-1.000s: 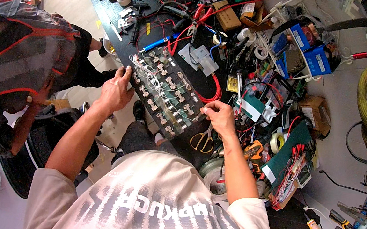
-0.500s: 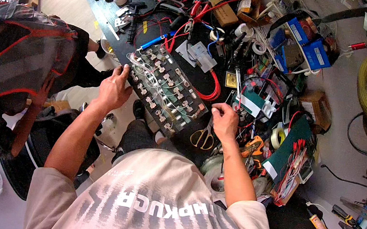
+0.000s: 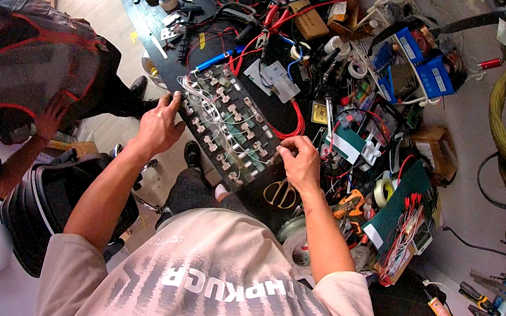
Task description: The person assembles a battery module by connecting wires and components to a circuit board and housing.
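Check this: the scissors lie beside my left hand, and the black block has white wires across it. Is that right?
Not quite: the head view shows the scissors beside your right hand. The black block does have white wires across it.

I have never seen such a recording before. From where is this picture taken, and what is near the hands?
There is no machine here, only a person's bare left hand and right hand. A fisheye camera worn on the head looks down, so straight edges bend. On the dark table lies a black block with metal tabs and white wires. The left fingers are at its left edge; the right ones are close to its right edge, but whether they hold something is unclear. Nearby are scissors and red cable.
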`<state>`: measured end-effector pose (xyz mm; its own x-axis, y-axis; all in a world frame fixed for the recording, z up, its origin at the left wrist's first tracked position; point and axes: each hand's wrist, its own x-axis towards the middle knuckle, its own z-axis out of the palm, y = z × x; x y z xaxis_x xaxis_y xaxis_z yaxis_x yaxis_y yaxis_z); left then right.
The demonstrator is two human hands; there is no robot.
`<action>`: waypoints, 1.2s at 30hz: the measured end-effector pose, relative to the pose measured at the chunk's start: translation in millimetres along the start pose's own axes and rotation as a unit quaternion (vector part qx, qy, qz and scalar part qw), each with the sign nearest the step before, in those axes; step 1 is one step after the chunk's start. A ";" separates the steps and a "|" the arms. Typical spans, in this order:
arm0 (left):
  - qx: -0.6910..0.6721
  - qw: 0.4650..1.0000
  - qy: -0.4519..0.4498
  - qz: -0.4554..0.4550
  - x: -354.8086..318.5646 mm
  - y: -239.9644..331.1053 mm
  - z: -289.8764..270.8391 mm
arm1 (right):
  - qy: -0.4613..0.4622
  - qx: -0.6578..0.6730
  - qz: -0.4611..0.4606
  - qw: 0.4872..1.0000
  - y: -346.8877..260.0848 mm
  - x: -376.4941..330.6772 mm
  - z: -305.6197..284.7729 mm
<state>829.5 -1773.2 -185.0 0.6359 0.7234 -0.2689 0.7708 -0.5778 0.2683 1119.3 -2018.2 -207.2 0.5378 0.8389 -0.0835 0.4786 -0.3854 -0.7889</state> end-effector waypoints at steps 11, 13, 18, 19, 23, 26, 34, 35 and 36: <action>-0.013 1.000 0.002 -0.001 0.6 5.4 -5.6 | -0.069 0.296 0.186 0.934 32.3 8.3 -0.5; -0.021 1.000 0.000 0.000 0.7 5.1 -5.8 | -0.084 0.222 0.161 0.958 28.0 11.0 3.1; -0.008 1.000 0.007 0.005 0.6 0.5 -1.1 | -0.055 0.093 0.093 0.990 22.7 13.1 7.9; -0.009 1.000 0.005 0.005 0.4 2.4 -2.2 | -0.053 0.092 0.094 0.990 24.0 12.6 8.2; -0.005 1.000 -0.007 -0.008 0.5 4.9 -5.2 | -0.035 0.070 0.070 0.994 23.3 10.5 7.4; -0.003 1.000 -0.003 -0.007 0.2 5.2 -5.0 | -0.024 0.056 0.049 0.997 21.3 7.7 5.4; 0.004 1.000 -0.002 -0.004 -0.2 8.4 -7.8 | 0.014 0.013 0.017 1.000 8.5 1.3 5.1; 0.007 1.000 -0.001 -0.003 0.3 7.6 -6.4 | 0.018 0.010 0.004 1.000 8.1 0.2 5.4; 0.011 1.000 0.000 -0.002 0.3 7.0 -5.7 | 0.023 0.008 -0.008 1.000 7.9 -0.3 5.7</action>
<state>834.9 -1774.8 -177.9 0.6323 0.7261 -0.2702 0.7745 -0.5827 0.2464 1118.9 -2019.3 -216.8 0.5611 0.8266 -0.0432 0.4763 -0.3651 -0.7999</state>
